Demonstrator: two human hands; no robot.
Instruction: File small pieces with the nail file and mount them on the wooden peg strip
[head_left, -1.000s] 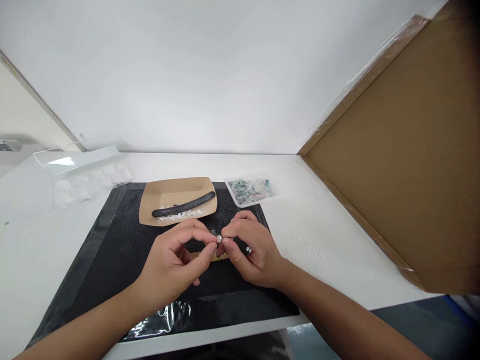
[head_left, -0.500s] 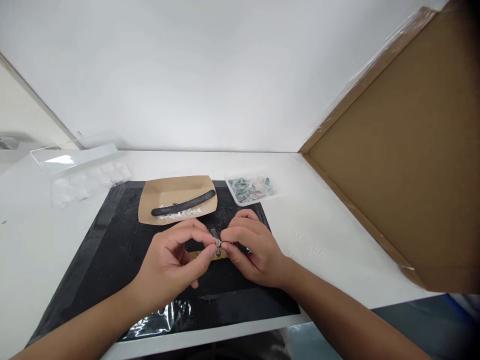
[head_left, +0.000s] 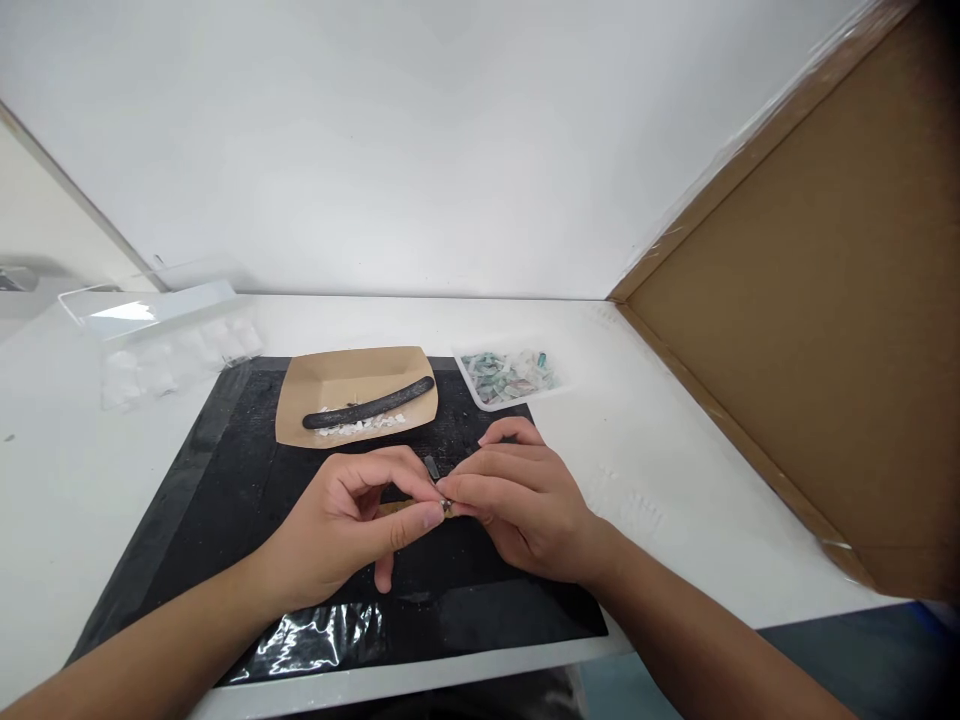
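Over a black mat (head_left: 300,560), my left hand (head_left: 360,525) pinches with thumb and index finger at a tiny shiny piece (head_left: 445,506). My right hand (head_left: 521,500) meets it from the other side, fingertips closed at the same spot; they mostly hide the piece, so its kind is unclear. Beneath the fingers shows part of a yellowish strip (head_left: 391,508). A small dark, flat piece (head_left: 431,467) juts up just behind the fingertips. Beyond the hands, a black curved nail file (head_left: 367,404) rests across a brown paper tray (head_left: 300,375).
White flakes (head_left: 367,425) lie in the paper tray. A white plastic tub (head_left: 491,405) of translucent greenish pieces stands at the mat's back right corner. Clear plastic packaging (head_left: 180,350) lies at left. A large cardboard panel (head_left: 810,300) leans along the right.
Both hands have shifted slightly to the right. The fingertips have closed in and now cover more of the shiny piece and the strip. The view has turned a little.
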